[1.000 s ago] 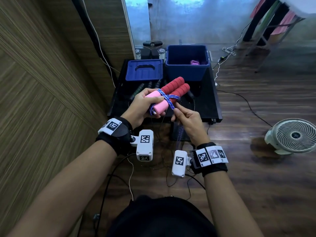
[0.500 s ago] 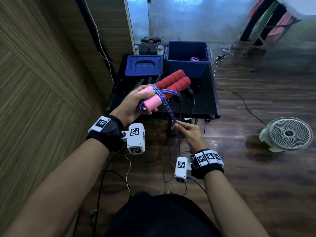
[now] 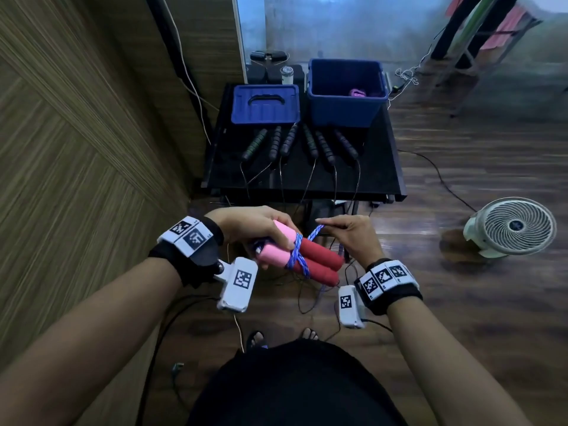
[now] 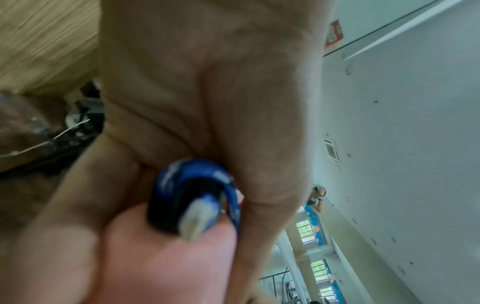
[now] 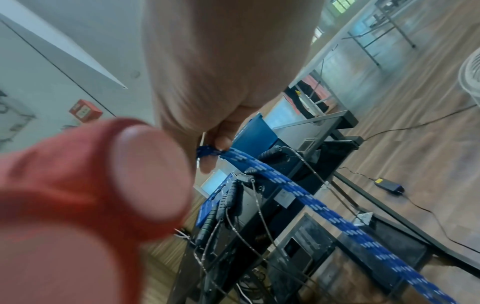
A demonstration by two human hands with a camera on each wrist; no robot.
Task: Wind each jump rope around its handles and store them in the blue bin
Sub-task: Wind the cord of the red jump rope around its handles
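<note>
Left hand grips pink-and-red handles at centre. Right hand pinches blue rope at its 2 o'clock. Keep rope taut, lay turns side by side over existing wraps. Blue bin, far at 12 o'clock, on black table.

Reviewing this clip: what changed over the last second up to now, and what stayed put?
The pink-and-red handles came down toward the body and turned, red ends now pointing right. The right hand, which had drawn the blue rope downward, now pinches it above the handles. The left hand still grips the pink ends. The blue bin, lid and black ropes lie unchanged.
</note>
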